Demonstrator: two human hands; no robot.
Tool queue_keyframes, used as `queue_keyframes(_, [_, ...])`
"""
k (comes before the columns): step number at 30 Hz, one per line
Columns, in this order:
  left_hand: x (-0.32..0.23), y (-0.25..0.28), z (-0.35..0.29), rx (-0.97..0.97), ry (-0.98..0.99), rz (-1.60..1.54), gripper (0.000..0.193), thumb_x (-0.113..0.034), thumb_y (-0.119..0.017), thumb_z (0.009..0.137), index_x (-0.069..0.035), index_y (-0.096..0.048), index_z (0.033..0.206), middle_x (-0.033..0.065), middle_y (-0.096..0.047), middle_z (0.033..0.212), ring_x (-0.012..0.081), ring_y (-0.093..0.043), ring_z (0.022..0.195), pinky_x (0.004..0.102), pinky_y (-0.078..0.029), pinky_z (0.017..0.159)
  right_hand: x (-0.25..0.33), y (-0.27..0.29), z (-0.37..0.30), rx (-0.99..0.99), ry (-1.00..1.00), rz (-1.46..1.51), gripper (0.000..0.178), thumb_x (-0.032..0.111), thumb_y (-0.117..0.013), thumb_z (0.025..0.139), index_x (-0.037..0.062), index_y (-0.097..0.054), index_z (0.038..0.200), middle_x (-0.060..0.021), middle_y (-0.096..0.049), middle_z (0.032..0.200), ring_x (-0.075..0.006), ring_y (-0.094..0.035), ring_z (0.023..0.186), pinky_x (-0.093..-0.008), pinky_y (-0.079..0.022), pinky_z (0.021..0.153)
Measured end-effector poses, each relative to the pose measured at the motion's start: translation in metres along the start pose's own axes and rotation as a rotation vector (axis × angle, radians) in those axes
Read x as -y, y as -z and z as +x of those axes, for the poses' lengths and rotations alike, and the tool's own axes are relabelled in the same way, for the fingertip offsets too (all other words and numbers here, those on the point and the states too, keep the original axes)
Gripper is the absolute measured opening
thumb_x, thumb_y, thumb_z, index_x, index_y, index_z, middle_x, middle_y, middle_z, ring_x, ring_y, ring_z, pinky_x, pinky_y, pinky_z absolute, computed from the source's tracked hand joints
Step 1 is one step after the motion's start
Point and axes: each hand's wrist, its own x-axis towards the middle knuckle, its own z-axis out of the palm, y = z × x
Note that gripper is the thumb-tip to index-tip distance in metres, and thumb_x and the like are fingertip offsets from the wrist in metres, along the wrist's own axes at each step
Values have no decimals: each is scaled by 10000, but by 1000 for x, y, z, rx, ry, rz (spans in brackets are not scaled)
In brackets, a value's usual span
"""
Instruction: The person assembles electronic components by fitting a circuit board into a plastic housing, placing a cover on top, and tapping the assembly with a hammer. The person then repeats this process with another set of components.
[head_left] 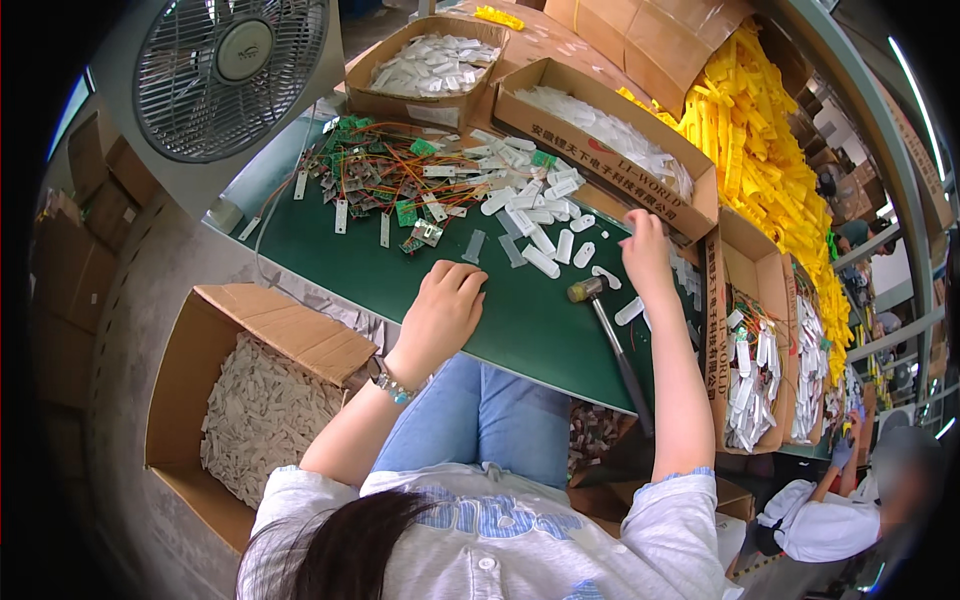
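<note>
My left hand (447, 305) is at the near edge of the green tabletop, fingers curled down and close together; whatever may be under them is hidden. Just beyond it lie two clear plastic pieces (473, 247). My right hand (648, 258) reaches over the right side of the table, near the long cardboard box, thumb and forefinger apart, with no held thing visible. Loose white plastic casings (541, 262) lie to its left, in a pile and scattered singly. Between my hands a hammer (617, 345) with a yellowish head lies with its dark handle over the near edge.
Green circuit boards with wires (370, 170) are heaped at the back left, near a large fan (235, 75). Cardboard boxes of white parts (425, 100) stand behind. Yellow parts (750, 130) pile at right. A carton of white pieces (270, 420) sits at lower left. Another person (830, 520) works at right.
</note>
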Motion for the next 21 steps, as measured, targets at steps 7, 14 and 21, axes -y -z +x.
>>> queue_keyframes(7, [2,-2,0,-9,1,-4,202,-71,-667,853,-20,-648,1048,94,-638,1096,296,-572,1049,390,-493,925,64,-44,34,180,95,105,144,-19,-505,843,13,-572,967,-218,-560,1015,-407,-570,982,-468,-472,885])
queue_keyframes(14, [2,-5,-3,-7,-4,-2,198,-91,-667,856,-24,-655,1042,88,-640,1104,290,-574,1054,391,-491,935,48,-57,49,206,-1,-31,248,140,-777,801,55,-658,1002,-157,-623,1058,-349,-617,1042,-443,-512,873])
queue_keyframes(21, [3,-3,-4,-13,-3,9,194,-86,-668,850,-32,-657,1036,82,-641,1104,285,-576,1052,386,-494,932,59,-13,32,218,-32,-109,236,106,-779,785,58,-664,986,-127,-615,1005,-325,-615,1017,-432,-514,840])
